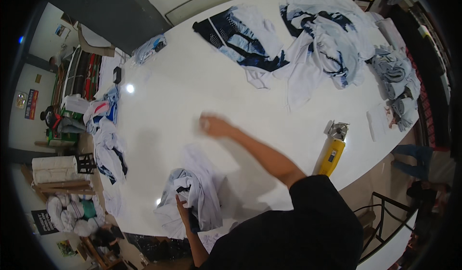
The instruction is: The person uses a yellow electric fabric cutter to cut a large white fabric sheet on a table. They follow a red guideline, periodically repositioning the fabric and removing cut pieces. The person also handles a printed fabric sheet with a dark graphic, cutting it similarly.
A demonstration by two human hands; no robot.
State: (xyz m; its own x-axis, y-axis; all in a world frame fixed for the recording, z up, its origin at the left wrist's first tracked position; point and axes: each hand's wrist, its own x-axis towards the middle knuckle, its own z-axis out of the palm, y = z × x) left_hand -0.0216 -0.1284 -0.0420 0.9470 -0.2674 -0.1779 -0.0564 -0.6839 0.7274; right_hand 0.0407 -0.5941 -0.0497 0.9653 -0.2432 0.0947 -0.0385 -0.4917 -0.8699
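My left hand [184,212] grips the side of a crumpled bundle of white and pale grey fabric [202,197] with dark patches, near the table's lower edge. My right hand [214,125] is blurred over the middle of the white table [159,96], above the bundle and apart from it; its fingers are smeared. A yellow electric cutter [332,157] with a metal head lies to the right of my right arm.
Dark blue and white garment pieces [240,43] and a larger pile [332,48] lie across the back, folded grey fabric [394,77] at right, loose garments [106,140] along the left edge. Other people [62,123] are beyond the table. A metal frame [380,222] stands lower right.
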